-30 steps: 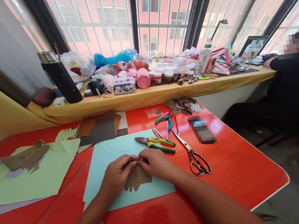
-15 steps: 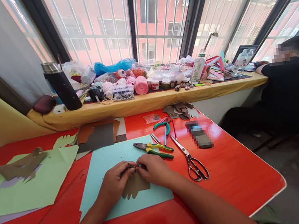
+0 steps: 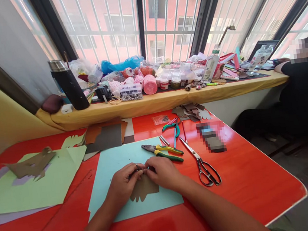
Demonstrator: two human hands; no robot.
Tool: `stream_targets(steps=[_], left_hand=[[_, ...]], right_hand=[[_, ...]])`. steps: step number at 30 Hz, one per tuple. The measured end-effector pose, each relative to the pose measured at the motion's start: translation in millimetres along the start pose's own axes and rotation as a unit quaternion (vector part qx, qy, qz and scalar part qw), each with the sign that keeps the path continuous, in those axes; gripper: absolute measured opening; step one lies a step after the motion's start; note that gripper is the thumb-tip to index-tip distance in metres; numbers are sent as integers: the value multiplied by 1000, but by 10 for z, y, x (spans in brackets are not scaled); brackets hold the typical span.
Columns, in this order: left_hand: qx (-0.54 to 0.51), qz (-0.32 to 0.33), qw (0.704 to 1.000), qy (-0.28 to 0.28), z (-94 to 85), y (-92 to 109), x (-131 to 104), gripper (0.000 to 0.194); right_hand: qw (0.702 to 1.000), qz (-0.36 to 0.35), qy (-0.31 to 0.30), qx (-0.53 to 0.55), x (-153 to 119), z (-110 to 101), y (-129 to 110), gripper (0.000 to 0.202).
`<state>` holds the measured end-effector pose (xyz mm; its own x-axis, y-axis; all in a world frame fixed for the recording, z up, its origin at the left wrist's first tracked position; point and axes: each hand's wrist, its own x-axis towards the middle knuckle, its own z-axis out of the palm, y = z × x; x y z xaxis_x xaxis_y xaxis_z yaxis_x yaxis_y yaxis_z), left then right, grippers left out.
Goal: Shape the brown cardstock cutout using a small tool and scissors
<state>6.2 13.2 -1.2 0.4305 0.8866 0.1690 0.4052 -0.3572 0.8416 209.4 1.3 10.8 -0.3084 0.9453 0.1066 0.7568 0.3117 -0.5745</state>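
Note:
Over a light blue sheet [image 3: 104, 189] on the red table, my left hand [image 3: 127, 180] and my right hand [image 3: 162, 172] meet with fingertips pinched together. Both grip the upper edge of a brown cardboard cutout [image 3: 146, 189], whose lower left edge has finger-like scallops. Whatever small part sits between the fingertips is too hidden to name. Just beyond my right hand lie pliers [image 3: 162, 152] with yellow and green handles. Metal scissors [image 3: 202, 165] rest to the right of them, blades pointing away.
Teal-handled pliers [image 3: 172, 126], a small plastic bag [image 3: 160, 119] and brown scraps [image 3: 188, 112] lie farther back. Green paper [image 3: 40, 193] with another brown cutout [image 3: 33, 164] is at left. A black thermos [image 3: 70, 88] stands on the crowded sill. A person [image 3: 304, 85] sits at right.
The whole view has shifted slightly, so things appear a little farther right. Both hands keep the same pinch on the brown cutout.

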Motion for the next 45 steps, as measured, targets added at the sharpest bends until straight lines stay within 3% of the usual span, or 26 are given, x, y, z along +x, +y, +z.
stream_targets(steps=[21, 45], left_hand=[[5, -2, 1000, 4, 9, -25, -2, 24], [-23, -9, 1000, 5, 5, -24, -3, 22]], right_hand=[[999, 7, -24, -20, 11, -19, -22, 12], [1000, 7, -6, -17, 7, 30, 7, 9]])
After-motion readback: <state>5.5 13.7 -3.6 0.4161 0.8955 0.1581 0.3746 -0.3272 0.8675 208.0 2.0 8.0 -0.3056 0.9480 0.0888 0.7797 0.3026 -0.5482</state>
